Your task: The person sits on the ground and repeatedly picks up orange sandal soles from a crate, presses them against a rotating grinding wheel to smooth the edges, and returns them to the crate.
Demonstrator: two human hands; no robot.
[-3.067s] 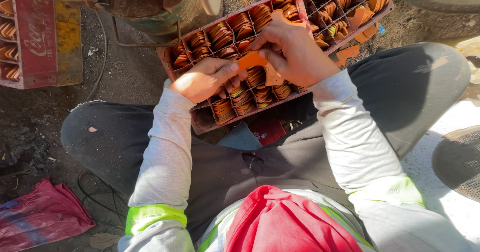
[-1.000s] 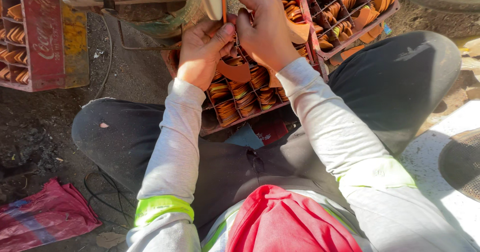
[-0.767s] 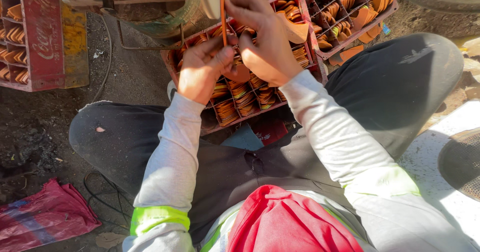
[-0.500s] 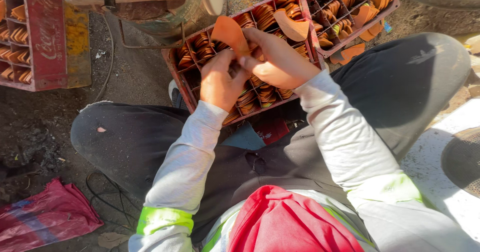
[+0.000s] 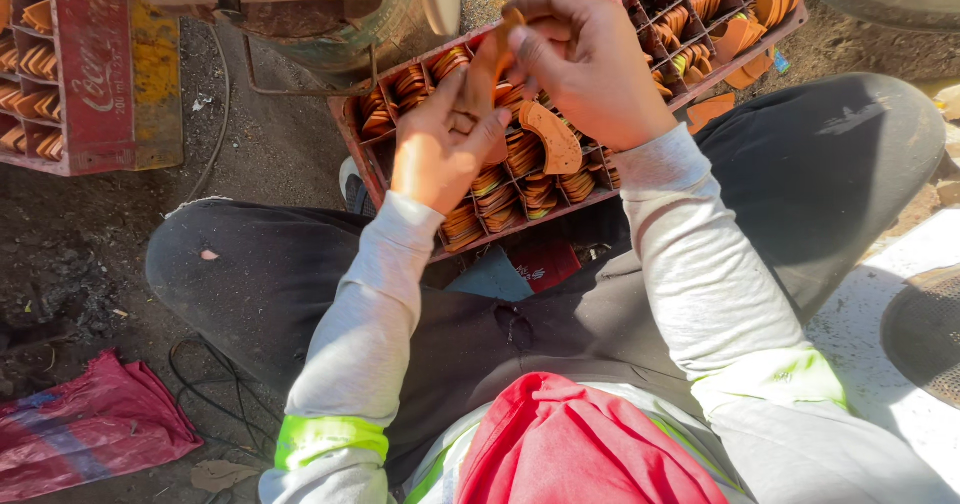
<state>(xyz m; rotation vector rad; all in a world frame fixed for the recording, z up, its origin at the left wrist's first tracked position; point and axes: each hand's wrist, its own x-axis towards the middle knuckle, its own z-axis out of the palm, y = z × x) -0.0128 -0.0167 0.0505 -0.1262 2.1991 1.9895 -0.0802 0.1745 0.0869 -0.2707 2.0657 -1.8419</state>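
Observation:
I sit cross-legged with a red compartment crate [image 5: 372,169] in front of my lap, its cells packed with stacks of orange-brown curved pieces [image 5: 497,179]. My left hand [image 5: 445,144] and my right hand [image 5: 585,64] are raised together over the crate. Between their fingertips they pinch one thin orange-brown piece [image 5: 497,49], held edge-on. Another curved piece [image 5: 550,136] lies loose on top of the crate, just below my right hand.
A second red crate [image 5: 745,49] with similar pieces stands at the back right. A third red crate [image 5: 95,84] sits at the far left. A metal machine base [image 5: 330,14] stands behind. A red bag [image 5: 85,434] and black cable [image 5: 215,384] lie on the dirt at left.
Both hands stayed over the crate, lifting, turning and lowering a flat piece. It showed its flat face half a second ago and is now turned edge-on between the fingertips.

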